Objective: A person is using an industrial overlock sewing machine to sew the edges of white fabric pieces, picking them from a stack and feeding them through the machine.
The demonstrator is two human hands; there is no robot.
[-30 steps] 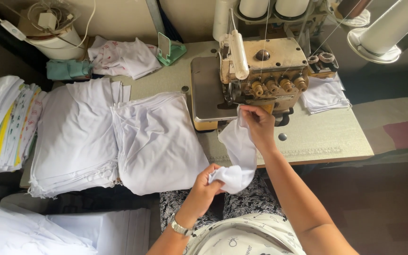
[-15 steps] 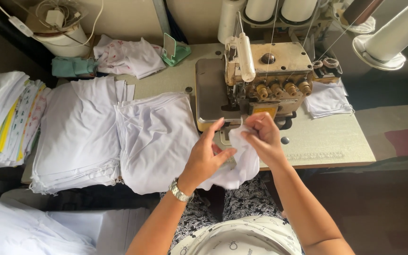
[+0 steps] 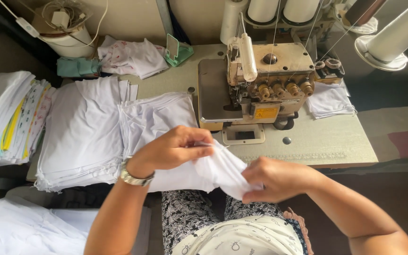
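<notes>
Grey tabletop (image 3: 317, 141), soft white cloth (image 3: 220, 170)

A small garment sewing workshop is shown. An overlock sewing machine (image 3: 260, 89) is set on the surface (image 3: 317, 141) near its far edge, fed by threads from large cones (image 3: 279, 9) behind it. Stacks of cut white fabric pieces (image 3: 86, 132) are piled over the left edge, with more folded cloth (image 3: 5, 115) beside it and a smaller pile (image 3: 329, 100) at the right.

Sewing table (image 3: 327, 141) with overlock machine (image 3: 260, 89), stacked white fabric (image 3: 90, 132)
</notes>
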